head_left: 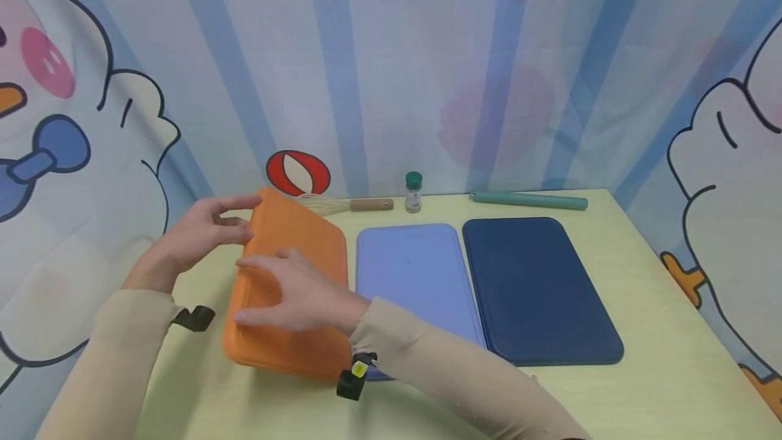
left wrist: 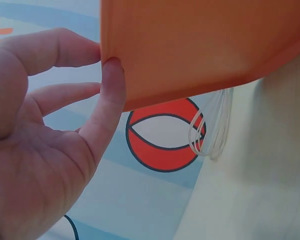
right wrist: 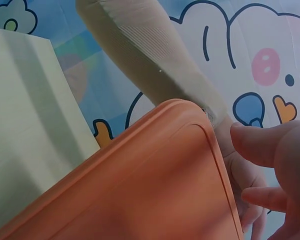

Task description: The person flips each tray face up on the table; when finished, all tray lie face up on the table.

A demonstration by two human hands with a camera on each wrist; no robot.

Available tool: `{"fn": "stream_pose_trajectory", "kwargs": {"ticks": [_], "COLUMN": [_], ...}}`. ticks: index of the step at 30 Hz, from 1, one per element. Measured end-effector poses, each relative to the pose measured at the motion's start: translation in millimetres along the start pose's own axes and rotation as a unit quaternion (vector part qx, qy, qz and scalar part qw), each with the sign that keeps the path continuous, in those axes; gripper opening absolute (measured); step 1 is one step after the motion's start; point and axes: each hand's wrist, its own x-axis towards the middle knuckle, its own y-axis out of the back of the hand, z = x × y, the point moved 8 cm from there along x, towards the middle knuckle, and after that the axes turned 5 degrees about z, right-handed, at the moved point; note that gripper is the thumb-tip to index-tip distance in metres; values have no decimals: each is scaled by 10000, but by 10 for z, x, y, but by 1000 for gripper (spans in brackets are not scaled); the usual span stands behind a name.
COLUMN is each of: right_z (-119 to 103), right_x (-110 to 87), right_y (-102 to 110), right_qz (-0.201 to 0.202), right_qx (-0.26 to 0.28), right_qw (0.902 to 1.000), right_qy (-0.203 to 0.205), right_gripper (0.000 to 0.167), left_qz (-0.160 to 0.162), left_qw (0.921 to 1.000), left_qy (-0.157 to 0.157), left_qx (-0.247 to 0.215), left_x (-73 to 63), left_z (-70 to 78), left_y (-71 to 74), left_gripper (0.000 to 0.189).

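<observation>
An orange cutting board (head_left: 299, 331) is tilted up on the left of the table, its left edge raised. My left hand (head_left: 204, 233) pinches that edge near the far corner; in the left wrist view the thumb (left wrist: 112, 82) lies against the board's underside. Over the board's upper face is my right hand (head_left: 299, 294), its thumb and fingers spread toward the same raised edge. The right wrist view has these fingers (right wrist: 265, 199) beside the rim, and whether they touch it I cannot tell. To the right lie a light blue board (head_left: 409, 270) and a dark navy board (head_left: 540, 287), both flat.
Along the back of the table are a whisk (head_left: 369, 204) with a wooden handle, a small jar (head_left: 413, 194) with a green lid, and a teal rod (head_left: 528, 200). Behind the table hangs a printed cloth (head_left: 403, 66) with blue stripes.
</observation>
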Motion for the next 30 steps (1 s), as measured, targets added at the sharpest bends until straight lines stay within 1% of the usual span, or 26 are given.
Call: {"fn": "stream_pose_trajectory", "kwargs": {"ticks": [4,7,11,19,24,30], "right_z": [-10,-31,-56,-48,-46,-53], "right_x": [13,24,25,7,-1,-2], "right_y": [18,41,76,125,137,158], "right_qz": [-13,32,152,364,369,389], "right_qx": [-37,-80,-122,-91,-119,-287], "right_qw": [10000,9999,9995,9993,9992,9988], "right_qy": [-14,113,242,87,55,25], "right_gripper": [74,74,73,70,69,68], "left_qz": [0,10,-17,12,-30,-83], "left_qw": [10000,10000,10000,9999,9999,9998], "left_qy": [16,48,11,-80,-142,-203], "left_qx": [22,-13,-40,-88,-59,-20], "left_x": [12,13,16,45,56,74], "left_z": [49,72,96,149,196,255], "left_y": [-17,-21,-41,-58,-85,-113], "left_gripper": [60,60,61,60,62,64]}}
